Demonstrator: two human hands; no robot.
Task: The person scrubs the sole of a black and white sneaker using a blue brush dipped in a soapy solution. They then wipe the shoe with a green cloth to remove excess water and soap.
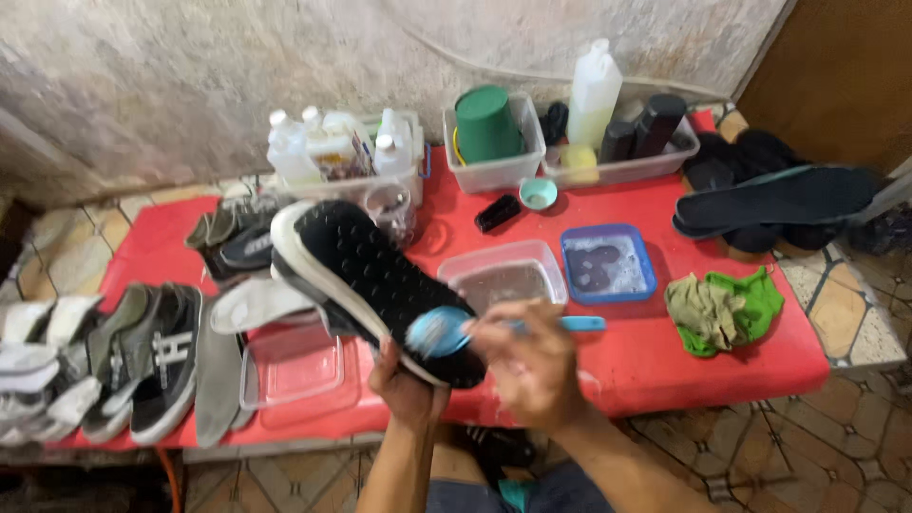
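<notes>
My left hand grips a black sneaker by its heel end, sole turned up towards me, white rim along the edge. My right hand holds a light-blue brush by its handle, with the round brush head pressed on the sole near the heel. The hand and brush are blurred. Both hands hover over the front edge of a red table.
Clear tubs, a blue tub of soapy water and a green rag lie to the right. Grey sneakers and insoles sit left. Bottles, a green cup and black insoles stand behind.
</notes>
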